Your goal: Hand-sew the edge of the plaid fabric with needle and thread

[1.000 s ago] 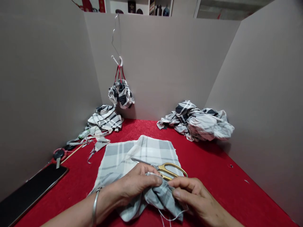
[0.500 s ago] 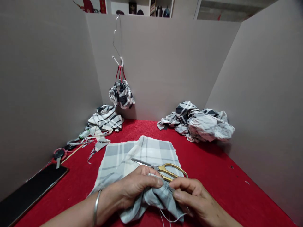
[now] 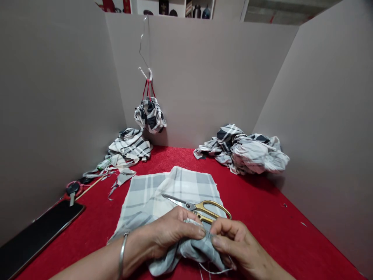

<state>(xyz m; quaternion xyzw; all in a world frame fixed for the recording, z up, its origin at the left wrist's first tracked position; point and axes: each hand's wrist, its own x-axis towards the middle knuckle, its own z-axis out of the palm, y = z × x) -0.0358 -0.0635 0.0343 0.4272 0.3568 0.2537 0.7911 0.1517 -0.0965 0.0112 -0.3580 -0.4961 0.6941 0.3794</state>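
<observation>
A grey plaid cloth point(image 3: 163, 190) lies on the red table point(image 3: 256, 202), its near edge gathered into a bunch. My left hand point(image 3: 171, 233), with a metal bangle at the wrist, is closed on that bunched edge. My right hand point(image 3: 236, 245) pinches the same bunch from the right, fingertips almost meeting the left thumb. A white thread point(image 3: 212, 270) trails from under the right hand. Gold-handled scissors point(image 3: 198, 206) rest on the cloth just beyond both hands, blades pointing left.
Grey partition walls enclose the table on three sides. A plaid fabric pile point(image 3: 247, 149) lies at the back right, another pile with strips point(image 3: 128, 149) at the back left, a plaid pouch point(image 3: 150, 116) hangs from a hook. A black phone point(image 3: 35, 237) lies near left.
Both hands have drawn closer together on the bunched edge and shifted slightly toward me. The cloth is gathered tighter. The scissors have not moved.
</observation>
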